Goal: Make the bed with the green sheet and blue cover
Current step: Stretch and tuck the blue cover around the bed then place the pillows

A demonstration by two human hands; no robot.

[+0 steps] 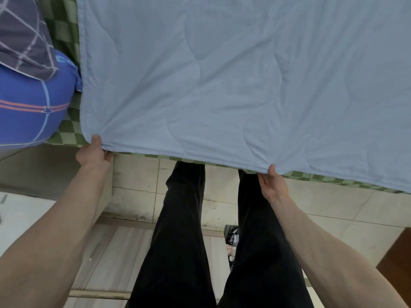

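Along the near edge of the bed: a light blue quilted cover (233,81), spread flat over most of the mattress, its surface lightly creased and stitched in wavy lines, its lower hem running along the bed's near side. Beneath it, a green checked sheet (66,134), visible as a strip at the bed's left side and as a narrow band under the cover's hem toward the near right. Left hand (94,152): at the cover's near left corner, thumb on top of the fabric and fingers curled beneath, pinching the corner. Right hand (272,182): further right along the same hem, thumb over the edge and fingers under it, gripping the cover. Both forearms bare, reaching forward from the bottom corners of the view. At the bed's left end: a bright blue pillow (31,107) with orange stripes and a star, and lying on it a dark grey pillow (22,34) with pale crossing lines. Below the bed edge: the person's legs in black trousers (180,241), standing on a pale tiled floor (138,185).
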